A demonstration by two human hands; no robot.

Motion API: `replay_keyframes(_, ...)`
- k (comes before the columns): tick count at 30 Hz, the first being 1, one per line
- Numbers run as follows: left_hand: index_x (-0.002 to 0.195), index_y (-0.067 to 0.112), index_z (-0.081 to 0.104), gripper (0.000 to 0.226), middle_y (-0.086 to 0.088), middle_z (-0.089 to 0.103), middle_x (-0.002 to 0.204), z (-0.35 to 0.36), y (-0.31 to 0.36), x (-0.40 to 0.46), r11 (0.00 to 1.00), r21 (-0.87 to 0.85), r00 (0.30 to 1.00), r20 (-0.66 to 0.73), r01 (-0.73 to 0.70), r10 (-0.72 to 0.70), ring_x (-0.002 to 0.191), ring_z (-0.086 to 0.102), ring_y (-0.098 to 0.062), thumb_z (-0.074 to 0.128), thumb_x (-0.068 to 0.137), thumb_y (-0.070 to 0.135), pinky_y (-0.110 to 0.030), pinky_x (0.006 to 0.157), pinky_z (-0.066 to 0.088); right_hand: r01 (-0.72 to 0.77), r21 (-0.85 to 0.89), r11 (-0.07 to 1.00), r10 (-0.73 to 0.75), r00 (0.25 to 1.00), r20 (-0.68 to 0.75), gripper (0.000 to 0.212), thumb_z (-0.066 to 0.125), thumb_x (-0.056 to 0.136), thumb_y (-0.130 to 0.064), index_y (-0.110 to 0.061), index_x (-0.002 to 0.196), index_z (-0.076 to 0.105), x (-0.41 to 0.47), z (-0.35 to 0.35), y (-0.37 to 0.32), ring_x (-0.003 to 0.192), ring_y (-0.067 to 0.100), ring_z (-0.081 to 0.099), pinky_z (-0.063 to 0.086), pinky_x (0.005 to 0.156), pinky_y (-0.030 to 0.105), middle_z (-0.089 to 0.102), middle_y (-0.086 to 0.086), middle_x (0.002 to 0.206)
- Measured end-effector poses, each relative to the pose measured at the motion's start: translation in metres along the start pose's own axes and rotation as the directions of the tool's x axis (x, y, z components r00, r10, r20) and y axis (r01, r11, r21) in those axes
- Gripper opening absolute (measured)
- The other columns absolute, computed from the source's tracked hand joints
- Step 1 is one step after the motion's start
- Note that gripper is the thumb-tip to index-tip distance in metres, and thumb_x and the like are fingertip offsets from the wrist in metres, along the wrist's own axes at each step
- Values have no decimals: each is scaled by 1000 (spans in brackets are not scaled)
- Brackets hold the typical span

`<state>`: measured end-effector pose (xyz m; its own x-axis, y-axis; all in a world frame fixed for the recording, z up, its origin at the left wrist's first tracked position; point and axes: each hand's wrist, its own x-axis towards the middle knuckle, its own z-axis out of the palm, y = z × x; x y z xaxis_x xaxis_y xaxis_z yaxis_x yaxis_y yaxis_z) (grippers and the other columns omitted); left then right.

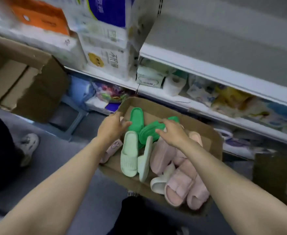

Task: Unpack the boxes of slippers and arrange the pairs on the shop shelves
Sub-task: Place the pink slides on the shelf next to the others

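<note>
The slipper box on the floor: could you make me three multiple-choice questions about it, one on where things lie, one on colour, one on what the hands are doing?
1. Where do the pink slippers lie in the cardboard box?
A. at the near end
B. on a shelf
C. on the floor outside

2. What colour are the slippers under the hands?
A. blue
B. bright green
C. black

3. What does the right hand do?
A. hangs idle
B. holds a roll of tissue
C. rests on a bright green slipper

Answers: 1 A, they fill the end nearest the person. 2 B, both hands, the left hand too, reach the bright green ones. 3 C, its fingers lie over it.
</note>
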<state>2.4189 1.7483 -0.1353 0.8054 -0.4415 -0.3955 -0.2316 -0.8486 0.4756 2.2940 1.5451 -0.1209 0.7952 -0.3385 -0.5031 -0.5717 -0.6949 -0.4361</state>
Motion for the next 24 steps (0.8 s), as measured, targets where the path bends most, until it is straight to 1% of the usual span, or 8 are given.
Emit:
replay_keyframes(4, 137, 8, 53, 64, -18, 62, 132, 61, -59, -11, 977, -127, 982, 102, 171, -159, 119, 58, -35, 66, 90, 49, -40, 93, 45, -113, 106, 988, 92, 979, 180, 57, 65, 95, -42, -15, 143, 53, 16, 74, 10, 128, 28, 55, 44, 101, 33, 60, 11, 140)
replay_keyframes(7, 143, 8, 50, 69, -16, 57, 139, 92, -86, -17, 924, -237, 954, 93, 300, -286, 127, 53, -34, 69, 89, 46, -39, 99, 43, -138, 177, 974, 97, 970, 222, 57, 69, 92, -43, -15, 140, 56, 26, 114, 11, 125, 28, 58, 46, 102, 37, 63, 12, 135)
replay_keyframes(11, 145, 5, 45, 78, -19, 54, 141, 117, -116, -13, 890, -254, 925, 69, 378, -373, 128, 50, -37, 71, 87, 49, -46, 104, 42, -216, 336, 917, 146, 964, 221, 56, 71, 91, -43, -14, 137, 57, 46, 139, 10, 118, 26, 62, 49, 101, 41, 65, 10, 129)
replay_keyframes(14, 148, 5, 37, 87, -20, 46, 144, 127, -131, -10, 864, -260, 901, 75, 431, -427, 134, 41, -38, 72, 84, 51, -48, 108, 37, -254, 425, 869, 196, 964, 177, 53, 71, 92, -38, -12, 137, 58, 55, 138, 19, 120, 22, 61, 48, 103, 38, 62, 8, 133)
replay_keyframes(17, 146, 9, 37, 91, -18, 45, 141, 131, -137, -4, 850, -261, 886, 55, 458, -461, 131, 42, -39, 78, 78, 53, -50, 106, 40, -256, 476, 841, 236, 966, 103, 46, 74, 90, -32, -13, 131, 62, 53, 132, 35, 116, 18, 62, 50, 102, 34, 66, 5, 128)
replay_keyframes(19, 144, 12, 38, 92, -15, 41, 139, 132, -138, 1, 830, -260, 867, 70, 494, -494, 127, 45, -37, 81, 74, 53, -48, 104, 42, -248, 438, 864, 269, 963, 14, 45, 75, 89, -34, -13, 127, 63, 47, 131, 50, 113, 19, 62, 51, 99, 37, 66, 5, 124)
replay_keyframes(21, 146, 15, 37, 97, -13, 39, 138, 134, -139, 5, 841, -195, 862, 65, 505, -503, 127, 45, -36, 82, 70, 55, -50, 104, 44, -255, 368, 894, 309, 946, -95, 47, 76, 87, -37, -15, 127, 63, 40, 133, 67, 114, 22, 60, 50, 97, 38, 62, 8, 124)
replay_keyframes(24, 149, 17, 35, 99, -14, 41, 138, 142, -135, 10, 877, -111, 883, 19, 468, -469, 130, 40, -35, 83, 71, 53, -53, 103, 44, -316, 299, 901, 386, 898, -214, 54, 77, 85, -36, -14, 131, 59, 31, 137, 87, 124, 30, 50, 42, 100, 37, 54, 13, 130)
